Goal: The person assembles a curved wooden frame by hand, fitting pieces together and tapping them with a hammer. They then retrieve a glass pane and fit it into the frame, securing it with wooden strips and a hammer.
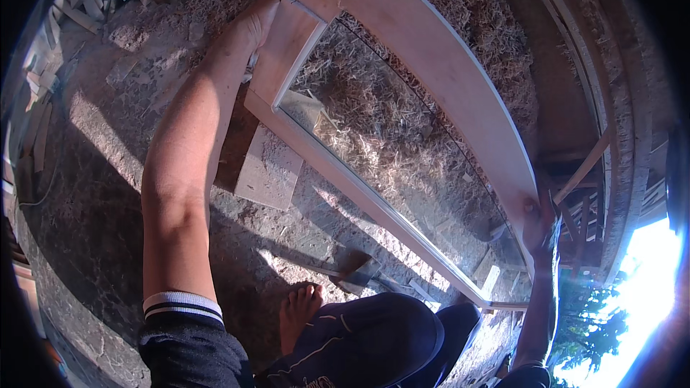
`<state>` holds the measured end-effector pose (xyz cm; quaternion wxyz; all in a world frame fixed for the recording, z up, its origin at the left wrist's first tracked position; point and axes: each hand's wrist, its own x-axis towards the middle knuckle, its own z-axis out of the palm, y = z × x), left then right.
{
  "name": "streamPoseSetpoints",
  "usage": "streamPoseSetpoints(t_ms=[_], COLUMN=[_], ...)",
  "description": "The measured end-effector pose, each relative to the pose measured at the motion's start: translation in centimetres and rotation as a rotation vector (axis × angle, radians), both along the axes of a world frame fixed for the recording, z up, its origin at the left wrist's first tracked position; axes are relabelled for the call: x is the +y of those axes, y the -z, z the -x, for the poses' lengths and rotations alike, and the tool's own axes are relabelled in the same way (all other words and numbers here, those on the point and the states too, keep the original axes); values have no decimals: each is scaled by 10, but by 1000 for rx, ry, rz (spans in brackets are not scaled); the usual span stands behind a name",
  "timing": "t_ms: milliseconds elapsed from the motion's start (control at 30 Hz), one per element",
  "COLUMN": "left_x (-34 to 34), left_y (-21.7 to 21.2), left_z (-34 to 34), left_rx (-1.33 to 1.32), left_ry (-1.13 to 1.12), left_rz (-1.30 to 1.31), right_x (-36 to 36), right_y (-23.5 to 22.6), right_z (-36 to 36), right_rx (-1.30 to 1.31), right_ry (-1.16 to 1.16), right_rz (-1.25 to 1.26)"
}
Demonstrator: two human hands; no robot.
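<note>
A large pale wooden frame [449, 57] slants across the view, from the top middle down to the lower right. It has a wide board on its far side, a narrower rail on the near side and a long opening in the middle. Whether glass fills that opening I cannot tell. At the upper end my left hand [262, 18] is closed on the frame's corner, its fingers curled over the edge. My right hand [543, 226] grips the wide board near its lower right end, with the fingers partly in shadow.
Wood shavings [388, 122] cover the ground beneath and beyond the frame. A flat block [269, 167] lies under the near rail. A dark, angular object [356, 271] sits close to my bare foot [298, 309]. Wood offcuts [90, 3] are heaped at the upper left.
</note>
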<state>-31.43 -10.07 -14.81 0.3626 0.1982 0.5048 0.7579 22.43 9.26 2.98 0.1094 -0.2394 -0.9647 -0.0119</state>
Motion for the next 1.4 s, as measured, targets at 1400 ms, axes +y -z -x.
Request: streamPoseSetpoints(t_ms=[1400], left_x=[-2], left_y=[-16], left_z=[-13], left_rx=[363], left_ry=[-147], left_rz=[-27], right_x=[2], right_y=[2], right_z=[-7], right_rx=[33], right_ry=[-2], right_rz=[-31])
